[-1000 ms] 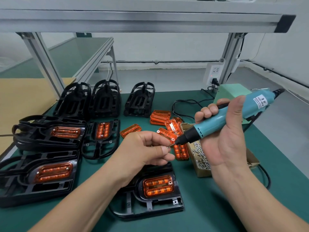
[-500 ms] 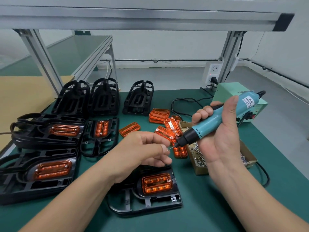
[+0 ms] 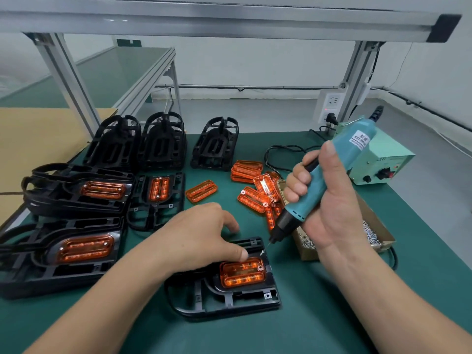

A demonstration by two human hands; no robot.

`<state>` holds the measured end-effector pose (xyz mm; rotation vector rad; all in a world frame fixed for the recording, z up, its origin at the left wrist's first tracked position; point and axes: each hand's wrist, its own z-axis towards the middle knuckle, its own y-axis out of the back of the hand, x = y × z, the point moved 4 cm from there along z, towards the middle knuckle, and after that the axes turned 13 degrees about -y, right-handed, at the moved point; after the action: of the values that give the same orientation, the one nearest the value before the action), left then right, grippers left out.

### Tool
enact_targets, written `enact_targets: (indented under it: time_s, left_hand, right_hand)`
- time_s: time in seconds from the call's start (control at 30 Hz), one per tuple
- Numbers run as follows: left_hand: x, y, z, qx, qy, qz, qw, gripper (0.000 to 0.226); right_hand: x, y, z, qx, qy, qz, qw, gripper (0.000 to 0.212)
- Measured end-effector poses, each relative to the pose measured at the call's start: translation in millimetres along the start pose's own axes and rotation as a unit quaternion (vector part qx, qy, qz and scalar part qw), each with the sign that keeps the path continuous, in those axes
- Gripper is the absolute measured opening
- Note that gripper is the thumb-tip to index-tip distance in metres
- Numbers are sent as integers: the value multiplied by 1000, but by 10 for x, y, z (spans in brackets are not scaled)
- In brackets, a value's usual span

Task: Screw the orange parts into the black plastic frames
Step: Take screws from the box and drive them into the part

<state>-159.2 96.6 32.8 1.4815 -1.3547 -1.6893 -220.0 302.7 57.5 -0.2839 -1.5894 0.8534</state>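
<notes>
Green-topped bench, aluminium frame, white wall, grey floor.

Dark green on the bench mat; black on the near plastic frame and the stacked frames far left; see-through orange, ribbed with bright lines, on the seated orange part and the loose orange parts. Teal on the electric screwdriver, with black nose and white printed label; pale mint on the power box far right. Brown on the cardboard box, silver on its screws, tan on the cardboard sheet left.
</notes>
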Motion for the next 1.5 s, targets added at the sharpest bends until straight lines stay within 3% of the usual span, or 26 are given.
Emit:
enact_targets:
  time_s: [0.23, 0.53, 0.8, 1.0, 1.2, 1.37, 1.5]
  left_hand:
    - [-81, -66, 21, 29, -12, -7, 999, 51]
    - [-41, -106, 64, 37, -1, -30, 999, 44]
    - [-52, -109, 71, 43, -2, -30, 999, 43]
    - [-76, -109, 66, 47, -7, -37, 998, 42]
    - [-64, -121, 72, 47, -13, -68, 997, 42]
    - [-106, -91, 44, 36, -34, -92, 994, 25]
    - [-100, -100, 52, 40, -27, -76, 996, 31]
  right_hand:
    - [-61, -69, -19, 52, -21, -59, 997, 41]
    - [-118, -127, -53, 80, -31, -92, 992, 44]
    - [-142, -388, -193, 182, -34, -160, 970, 49]
    - [-192, -509, -232, 200, -37, -213, 956, 56]
    - [-249, -539, -205, 208, -38, -242, 947, 44]
    - [-341, -592, -173, 255, -57, -267, 927, 46]
    - [-280, -567, -168, 274, -60, -231, 932, 43]
